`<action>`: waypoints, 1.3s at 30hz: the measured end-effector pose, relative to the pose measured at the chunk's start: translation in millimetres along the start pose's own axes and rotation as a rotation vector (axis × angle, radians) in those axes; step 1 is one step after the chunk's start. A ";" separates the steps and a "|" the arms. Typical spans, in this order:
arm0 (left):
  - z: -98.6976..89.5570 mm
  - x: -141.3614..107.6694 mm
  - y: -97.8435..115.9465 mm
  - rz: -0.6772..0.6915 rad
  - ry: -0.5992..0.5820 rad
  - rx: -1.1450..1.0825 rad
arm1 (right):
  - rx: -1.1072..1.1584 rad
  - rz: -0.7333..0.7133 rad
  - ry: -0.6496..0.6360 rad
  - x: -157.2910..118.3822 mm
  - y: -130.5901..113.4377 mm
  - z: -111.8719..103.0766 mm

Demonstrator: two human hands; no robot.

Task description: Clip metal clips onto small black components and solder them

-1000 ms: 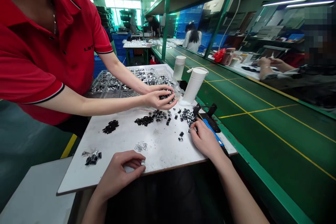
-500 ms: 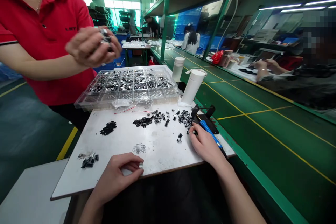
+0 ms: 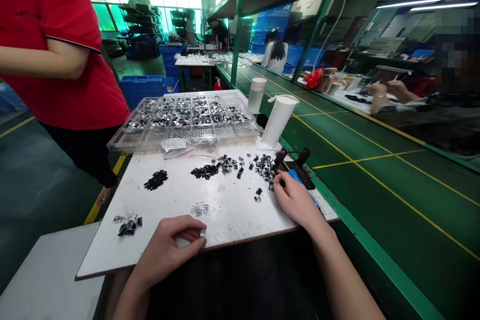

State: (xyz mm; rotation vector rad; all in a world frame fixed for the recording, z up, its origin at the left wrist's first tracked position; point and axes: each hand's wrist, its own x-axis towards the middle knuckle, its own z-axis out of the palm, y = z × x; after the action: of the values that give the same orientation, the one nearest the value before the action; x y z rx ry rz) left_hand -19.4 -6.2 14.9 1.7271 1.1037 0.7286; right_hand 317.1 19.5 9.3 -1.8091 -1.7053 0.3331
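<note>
Red-shirted co-worker (image 3: 71, 75) has drawn back leftward. Your left hand (image 3: 168, 241) pinches a small part (image 3: 203, 233) above the table's (image 3: 228, 212) near edge; your right hand (image 3: 296, 199) meets loose pieces (image 3: 264, 166), grip unclear. Many remain; completed count indeterminable.

Person's own hands, two: left hand (image 3: 169, 241) and right hand (image 3: 295, 199). Small part (image 3: 203, 234) at the left fingertips, one. On the bench (image 3: 232, 212): white bottles (image 3: 278, 122), two, far right; compartmented tray (image 3: 125, 147), one, far side, its contents too numerous to count; black-part heaps (image 3: 156, 180), two, one left and one central; clusters of black-and-silver clips (image 3: 265, 166), two, one central and one right, pieces overlapping and uncountable; loose clips (image 3: 257, 199) near the right hand, two; mixed pile (image 3: 129, 226), one, near left; tangle of wire pieces (image 3: 200, 208), one; blue-handled tool (image 3: 295, 175), one, right; black stand (image 3: 307, 180), one. Red-shirted co-worker (image 3: 71, 60), one, left.
</note>
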 end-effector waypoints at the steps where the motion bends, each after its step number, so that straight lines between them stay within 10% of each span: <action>1: -0.1 0.1 -0.1 -0.001 0.003 -0.003 | 0.023 0.003 0.008 -2.6 -2.5 -0.6; 5: 0.4 -0.2 -1.4 -0.027 0.065 -0.058 | 0.349 0.007 0.071 -28.9 -33.4 7.7; 14: 4.8 1.6 -9.1 -0.078 0.247 -0.276 | 0.974 0.019 -0.349 -62.1 -112.2 75.9; 39: 4.6 3.8 -12.6 -0.100 0.281 -0.311 | 1.080 0.235 -0.478 -54.4 -119.8 84.3</action>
State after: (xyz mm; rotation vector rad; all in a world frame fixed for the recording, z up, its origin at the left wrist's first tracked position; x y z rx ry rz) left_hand -18.4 -2.5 1.5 1.3251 1.1841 1.0434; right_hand 164.7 -14.1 2.2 -1.1145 -1.1464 1.5371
